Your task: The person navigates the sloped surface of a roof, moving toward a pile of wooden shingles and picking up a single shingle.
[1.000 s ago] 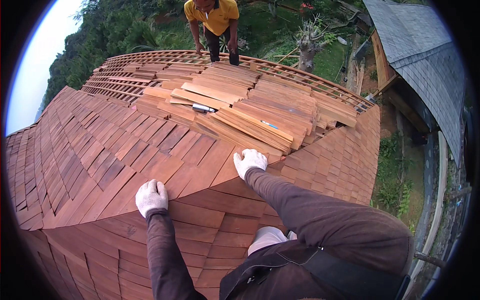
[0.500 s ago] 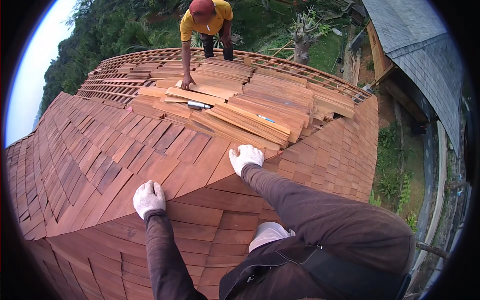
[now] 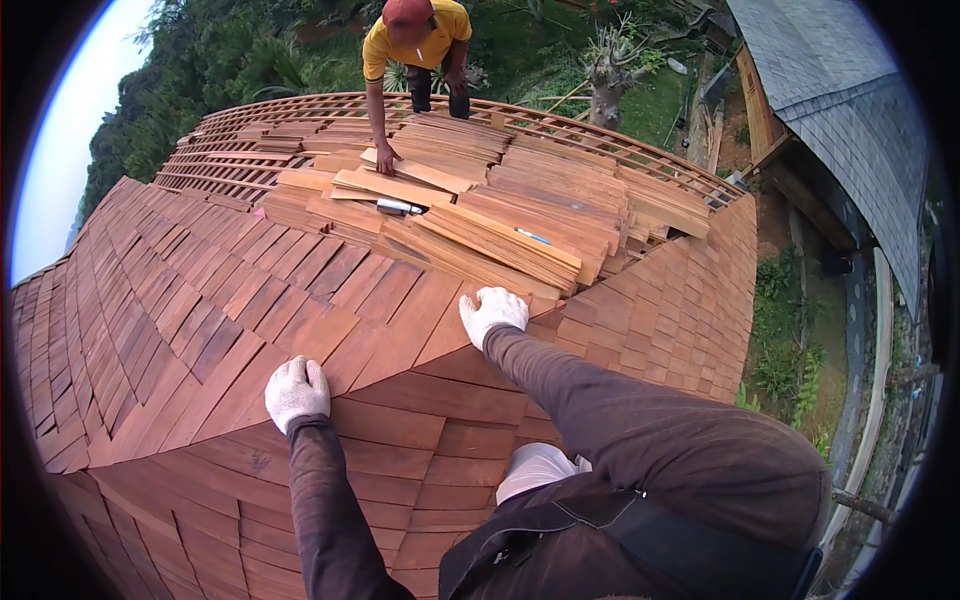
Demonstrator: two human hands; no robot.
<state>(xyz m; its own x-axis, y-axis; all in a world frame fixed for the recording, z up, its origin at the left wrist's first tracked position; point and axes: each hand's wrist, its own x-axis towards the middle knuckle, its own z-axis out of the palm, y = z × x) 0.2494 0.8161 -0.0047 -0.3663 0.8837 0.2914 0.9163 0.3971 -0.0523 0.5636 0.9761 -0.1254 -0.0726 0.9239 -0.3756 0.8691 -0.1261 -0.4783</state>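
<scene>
Both my hands wear white gloves and rest on the ridge of the red-brown wooden shingle roof. My left hand lies at the lower left, fingers bent and closed over the ridge edge. My right hand is farther right and higher along the same ridge, its fingers also curled on the edge. Just beyond it lie stacked loose wooden shingles, with a silver cylindrical object and a small blue item on them.
A co-worker in a yellow shirt and red cap bends over the far stacks, one hand on a pale board. Open battens curve behind. Trees surround the roof. A grey-shingled neighbouring roof stands at the right, above a drop to the ground.
The co-worker has bent forward and lowered a hand onto the pale boards. The view has shifted slightly; my hands stay on the ridge.
</scene>
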